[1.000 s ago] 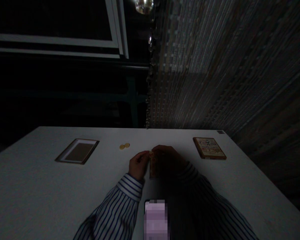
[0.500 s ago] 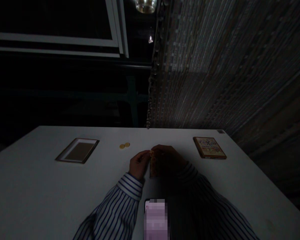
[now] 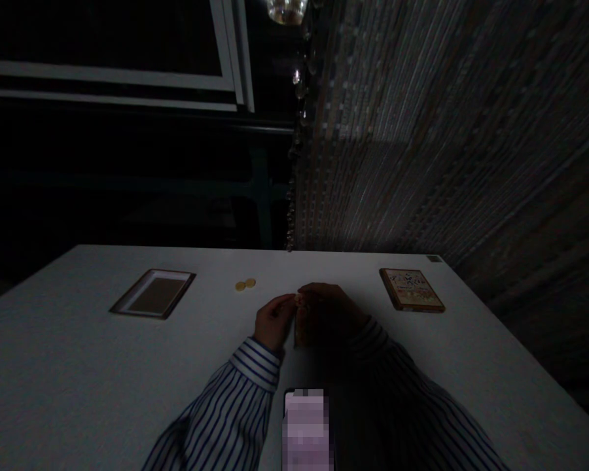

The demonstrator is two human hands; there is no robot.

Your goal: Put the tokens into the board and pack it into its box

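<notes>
A reddish-brown, patterned flat object (image 3: 301, 327) lies on the white table between my hands, its right part lost in deep shadow. My left hand (image 3: 273, 322) is closed, its fingertips pinched at the object's far left corner, where a small pale bit (image 3: 298, 298) shows. From the other side my right hand (image 3: 336, 307) curves over it with bent fingers, mostly dark. Whether the pale bit is part of the object I cannot tell. Beyond my left hand, two round yellowish pieces (image 3: 245, 284) lie touching or nearly touching.
On the left lies a shallow brown-edged tray or box lid (image 3: 164, 316). A flat decorated box (image 3: 415, 291) is at the right. A phone-like object (image 3: 307, 432), blurred out, sits at the near edge. A string curtain (image 3: 397, 131) hangs behind the white table (image 3: 78, 379).
The view has shifted very slightly. Both hands stay at the patterned object, with no clear movement, and the other things keep their places.
</notes>
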